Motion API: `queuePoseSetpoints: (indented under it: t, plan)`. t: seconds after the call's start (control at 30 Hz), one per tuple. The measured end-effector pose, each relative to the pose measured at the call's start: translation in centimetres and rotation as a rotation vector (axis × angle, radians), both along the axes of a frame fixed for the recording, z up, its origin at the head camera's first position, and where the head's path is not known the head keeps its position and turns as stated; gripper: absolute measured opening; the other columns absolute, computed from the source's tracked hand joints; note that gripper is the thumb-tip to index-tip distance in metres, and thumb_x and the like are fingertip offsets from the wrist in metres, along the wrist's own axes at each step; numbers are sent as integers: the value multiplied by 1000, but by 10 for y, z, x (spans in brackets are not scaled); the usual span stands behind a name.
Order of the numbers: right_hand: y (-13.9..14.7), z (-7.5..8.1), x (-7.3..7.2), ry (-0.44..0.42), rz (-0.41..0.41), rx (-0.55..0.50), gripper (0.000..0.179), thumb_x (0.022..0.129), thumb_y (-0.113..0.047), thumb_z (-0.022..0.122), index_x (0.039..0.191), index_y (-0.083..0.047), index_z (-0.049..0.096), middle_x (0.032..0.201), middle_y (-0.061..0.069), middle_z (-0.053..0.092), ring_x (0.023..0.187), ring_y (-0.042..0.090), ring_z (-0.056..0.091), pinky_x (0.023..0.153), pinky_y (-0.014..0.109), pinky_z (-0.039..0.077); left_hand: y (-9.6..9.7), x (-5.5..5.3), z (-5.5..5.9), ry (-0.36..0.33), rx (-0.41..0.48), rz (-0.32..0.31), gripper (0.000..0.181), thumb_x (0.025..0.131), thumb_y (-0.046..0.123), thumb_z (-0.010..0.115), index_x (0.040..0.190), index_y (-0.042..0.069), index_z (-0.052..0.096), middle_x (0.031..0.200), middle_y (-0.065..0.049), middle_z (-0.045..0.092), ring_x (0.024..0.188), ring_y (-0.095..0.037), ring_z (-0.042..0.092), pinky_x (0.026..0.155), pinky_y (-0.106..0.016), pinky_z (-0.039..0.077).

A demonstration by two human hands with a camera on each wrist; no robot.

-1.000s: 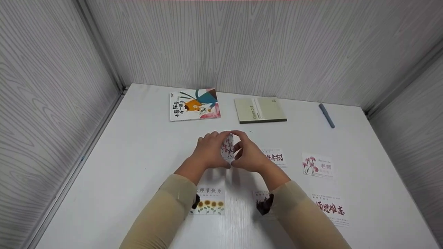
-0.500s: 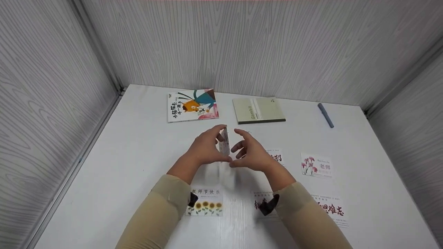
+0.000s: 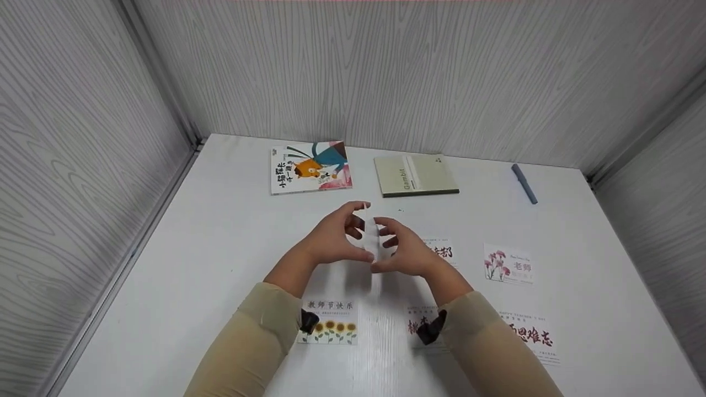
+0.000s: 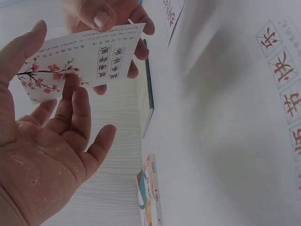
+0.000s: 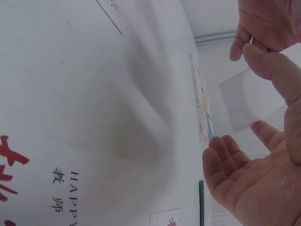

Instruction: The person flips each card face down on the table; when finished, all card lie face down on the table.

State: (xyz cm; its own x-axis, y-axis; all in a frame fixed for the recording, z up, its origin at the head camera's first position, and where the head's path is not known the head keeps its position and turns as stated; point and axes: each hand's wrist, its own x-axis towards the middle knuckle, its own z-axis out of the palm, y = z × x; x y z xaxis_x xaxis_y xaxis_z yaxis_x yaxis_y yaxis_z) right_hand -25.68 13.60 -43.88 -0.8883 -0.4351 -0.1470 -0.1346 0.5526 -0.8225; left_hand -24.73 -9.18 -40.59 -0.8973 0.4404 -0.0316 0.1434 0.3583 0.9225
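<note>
A small greeting card [image 3: 372,234] stands almost edge-on between the two hands above the white table. Pink blossoms and dark lettering cover its face in the left wrist view, while the right wrist view shows its plain white back [image 5: 247,96]. My left hand [image 3: 333,237] pinches it by the far and near edges, between forefinger and thumb. From the other side, my right hand [image 3: 408,248] holds the card with thumb and forefinger, its other fingers loosely bent. Below the left forearm lies a sunflower card [image 3: 330,325]; a red-lettered card [image 3: 416,325] is partly hidden by the right wrist.
At the back lie a picture book [image 3: 310,168], a pale green notebook [image 3: 416,175] and a blue-grey pen [image 3: 524,183]. To the right are a carnation card [image 3: 508,263] and a red-lettered card [image 3: 532,336]. Another card [image 3: 441,251] is partly behind the right hand.
The card has turned from showing its blossoms to nearly edge-on, with its white back towards the right. The right fingers came away from its far edge, then closed in on it again.
</note>
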Motion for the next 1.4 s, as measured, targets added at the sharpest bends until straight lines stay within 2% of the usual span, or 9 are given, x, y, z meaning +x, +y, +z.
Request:
queuePoseSetpoints:
  t: [0.2, 0.43, 0.57, 0.7, 0.83, 0.97, 1.07, 1.27, 1.4]
  plan:
    - [-3, -4, 2, -32, -29, 15, 102, 74, -11, 96, 161, -18, 43, 139, 14, 60, 115, 31, 64, 95, 48, 55, -13, -2, -9, -77, 85, -10, 99, 76, 7, 92, 157, 17, 35, 123, -13, 68, 113, -31, 66, 100, -44, 53]
    - [-6, -9, 2, -45, -55, 5, 99, 75, -11, 96, 159, -15, 45, 137, 12, 61, 113, 29, 64, 94, 46, 56, -20, -1, -14, -169, 168, 26, 101, 76, 0, 88, 156, 16, 30, 131, -15, 67, 114, -30, 65, 102, -41, 53]
    - [-5, -12, 1, -40, -51, -7, 97, 75, -10, 95, 158, -12, 45, 136, 12, 60, 111, 28, 64, 93, 44, 56, -23, 1, -17, -179, 175, 52, 110, 76, 4, 91, 162, 20, 24, 134, -15, 66, 115, -31, 65, 104, -43, 52]
    - [-5, -14, 0, -9, -55, 21, 97, 74, -10, 95, 157, -11, 45, 136, 12, 60, 111, 28, 64, 94, 44, 55, -25, 2, -17, -100, 100, 59, 128, 75, 14, 97, 169, 28, 13, 131, -14, 68, 111, -31, 66, 103, -45, 52]
    - [-4, -15, -1, 17, -53, 55, 98, 73, -10, 96, 157, -9, 44, 136, 12, 60, 111, 28, 64, 93, 45, 54, -27, 1, -15, -39, -38, 64, 127, 70, 13, 100, 170, 26, 22, 129, -12, 65, 111, -31, 64, 101, -46, 52]
    - [-5, -17, -2, 15, -57, 67, 100, 73, -9, 96, 157, -8, 43, 136, 14, 59, 111, 28, 64, 93, 44, 54, -28, -1, -17, -47, -177, 104, 124, 70, 10, 99, 169, 24, 25, 133, -12, 62, 114, -29, 64, 102, -47, 53]
    - [-6, -17, -3, 14, -62, 81, 101, 73, -8, 95, 159, -8, 41, 137, 14, 59, 113, 29, 64, 94, 45, 55, -30, -3, -20, -76, -237, 129, 126, 70, 10, 99, 169, 24, 22, 136, -13, 61, 117, -30, 65, 103, -47, 52]
    - [-10, -17, -6, 15, -82, 96, 101, 74, -7, 94, 160, -9, 40, 138, 15, 60, 114, 30, 64, 95, 46, 55, -37, -12, -28, -86, -327, 106, 119, 70, 10, 99, 167, 15, 29, 136, -16, 61, 120, -33, 63, 105, -48, 50]
    - [-11, -22, -6, 8, -93, 98, 101, 73, -7, 94, 159, -8, 41, 136, 15, 61, 112, 29, 65, 95, 45, 54, -38, -15, -37, -91, -411, 96, 120, 68, 7, 98, 167, 16, 30, 135, -15, 64, 116, -30, 63, 103, -49, 50]
